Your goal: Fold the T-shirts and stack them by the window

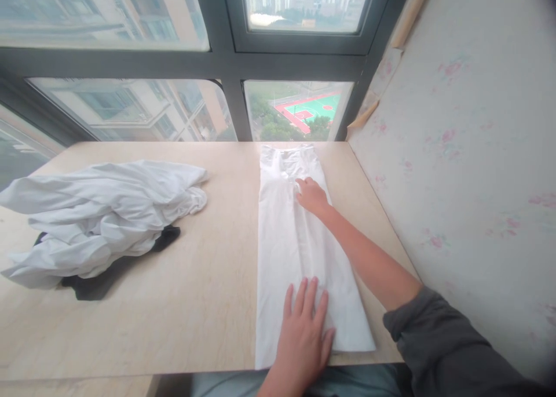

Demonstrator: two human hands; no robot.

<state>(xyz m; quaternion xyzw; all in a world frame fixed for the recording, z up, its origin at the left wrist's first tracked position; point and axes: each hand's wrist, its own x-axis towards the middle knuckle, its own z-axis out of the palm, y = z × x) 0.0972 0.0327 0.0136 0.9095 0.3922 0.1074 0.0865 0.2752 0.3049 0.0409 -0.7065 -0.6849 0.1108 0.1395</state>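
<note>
A long white garment (pixel 280 252), apparently trousers folded lengthwise, lies flat on the wooden table with its gathered waistband at the far end. My left hand (pixel 302 333) rests palm down on its near end, fingers spread. Farther up, my right hand (pixel 311 195) is at the cloth just below the waistband, its fingers bent and the thumb close to them, seemingly pinching a bit of the fabric. What lies between those fingertips is too small to make out clearly.
To the left, a crumpled heap of white cloth (pixel 117 211) lies over a black cloth piece (pixel 102 281) on the wooden table (pixel 208 304). Dark-framed windows (pixel 299 66) stand behind the table. A flower-patterned wall (pixel 469 153) borders the right side.
</note>
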